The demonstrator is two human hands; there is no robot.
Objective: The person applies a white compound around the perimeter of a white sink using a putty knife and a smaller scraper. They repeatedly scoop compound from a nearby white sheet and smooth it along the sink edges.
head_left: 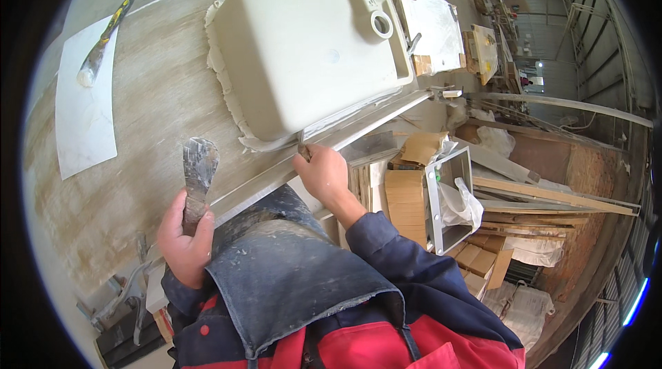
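Note:
My left hand [187,239] grips the worn handle of a smeared putty knife [201,159], its wide blade pointing up and away from me. In my right hand [325,170] is a narrow tool, probably a second scraper [304,151], mostly covered by my fingers. Its tip meets the near rim of a pale washbasin [305,54], which lies upside down with its drain ring [381,25] showing. Whitish filler [223,79] forms a ragged bead along the basin's left and near edges. Under the basin is a dusty slab worktop [160,79].
A white sheet [85,126] carries another putty knife [103,43] with a black and yellow handle. A long straight bar [372,118] runs along the worktop's near edge. Clamps [135,291] hang at lower left. To the right are cardboard [406,203], a metal frame [434,209] and timber strips [548,193].

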